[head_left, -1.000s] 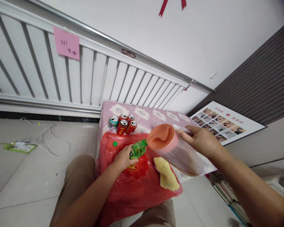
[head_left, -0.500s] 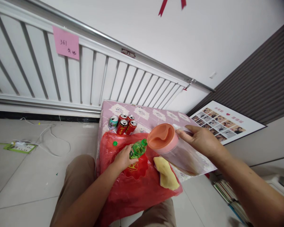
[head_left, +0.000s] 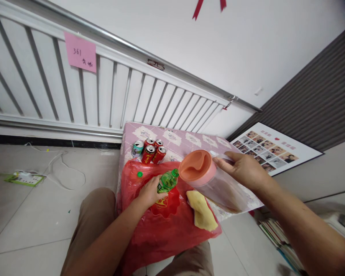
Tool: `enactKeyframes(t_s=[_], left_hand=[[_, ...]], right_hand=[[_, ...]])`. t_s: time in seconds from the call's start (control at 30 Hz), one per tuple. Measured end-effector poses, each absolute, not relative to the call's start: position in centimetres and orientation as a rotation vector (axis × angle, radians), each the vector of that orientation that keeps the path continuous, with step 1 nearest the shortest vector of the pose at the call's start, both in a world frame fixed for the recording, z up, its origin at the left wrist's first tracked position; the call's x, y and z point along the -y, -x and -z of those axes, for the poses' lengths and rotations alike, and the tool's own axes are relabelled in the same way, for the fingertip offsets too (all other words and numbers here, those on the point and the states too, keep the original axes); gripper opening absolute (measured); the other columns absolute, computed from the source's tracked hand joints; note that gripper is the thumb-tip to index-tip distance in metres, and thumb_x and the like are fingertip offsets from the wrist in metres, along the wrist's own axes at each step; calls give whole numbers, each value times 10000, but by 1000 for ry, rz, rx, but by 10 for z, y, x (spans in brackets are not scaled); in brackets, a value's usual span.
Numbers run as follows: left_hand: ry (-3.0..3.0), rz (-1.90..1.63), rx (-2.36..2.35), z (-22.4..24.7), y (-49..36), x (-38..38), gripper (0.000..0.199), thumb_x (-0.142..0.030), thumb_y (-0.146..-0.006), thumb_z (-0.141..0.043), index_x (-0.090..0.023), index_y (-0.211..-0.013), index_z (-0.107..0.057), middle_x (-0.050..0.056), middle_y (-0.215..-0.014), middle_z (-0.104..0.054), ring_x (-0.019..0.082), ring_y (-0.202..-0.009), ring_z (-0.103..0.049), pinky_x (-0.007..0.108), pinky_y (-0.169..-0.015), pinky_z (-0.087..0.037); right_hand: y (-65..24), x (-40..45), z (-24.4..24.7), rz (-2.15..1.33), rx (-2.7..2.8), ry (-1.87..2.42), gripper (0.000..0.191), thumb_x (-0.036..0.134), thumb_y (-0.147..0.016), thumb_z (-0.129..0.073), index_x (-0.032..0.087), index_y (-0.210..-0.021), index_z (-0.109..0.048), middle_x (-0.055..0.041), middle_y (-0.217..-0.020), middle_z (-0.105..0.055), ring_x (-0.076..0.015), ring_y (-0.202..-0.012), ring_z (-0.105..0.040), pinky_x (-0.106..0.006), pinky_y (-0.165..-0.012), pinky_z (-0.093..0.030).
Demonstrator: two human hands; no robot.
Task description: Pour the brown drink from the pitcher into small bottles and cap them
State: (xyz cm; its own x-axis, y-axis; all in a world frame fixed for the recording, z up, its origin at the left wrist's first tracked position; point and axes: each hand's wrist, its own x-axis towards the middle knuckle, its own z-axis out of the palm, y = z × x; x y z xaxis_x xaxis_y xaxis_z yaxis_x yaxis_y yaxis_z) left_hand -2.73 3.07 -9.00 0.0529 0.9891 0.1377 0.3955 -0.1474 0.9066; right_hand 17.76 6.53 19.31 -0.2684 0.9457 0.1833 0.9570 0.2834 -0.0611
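Observation:
My left hand (head_left: 150,191) is closed round a green plastic bottle (head_left: 168,181), tilted with its open mouth to the upper right. My right hand (head_left: 244,168) grips the handle of a clear pitcher (head_left: 221,189) with an orange lid (head_left: 197,166). The pitcher leans far over, its lid end at the bottle's mouth; brownish liquid shows low in it. Whether any liquid runs between them I cannot tell. Beneath the bottle is a red scalloped dish (head_left: 172,207) on a red plastic sheet (head_left: 149,237). A green cap (head_left: 139,174) lies left of the bottle.
Several open drink cans (head_left: 150,151) stand on the patterned tablecloth (head_left: 186,143) behind the sheet. A folded yellow cloth (head_left: 202,211) lies at the right. A white radiator (head_left: 103,92) runs behind the table. A framed photo board (head_left: 276,149) leans at the right.

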Motion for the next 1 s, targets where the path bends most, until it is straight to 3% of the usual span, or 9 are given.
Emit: enactKeyframes(t_s=[1.0], left_hand=[[-1622,-1097,-1417,95,26,-32,751,-261,-692,-809,-247,-1365,-476,96,-1349,-605,278,-1241,-572,407,-1059,-449]], right_hand=[[-177,-66,-194,76,2357,1791,494,706,-782,-495,245,-606,-508,10,-516,-525,-159,-511,-480,-300,-501,-364]])
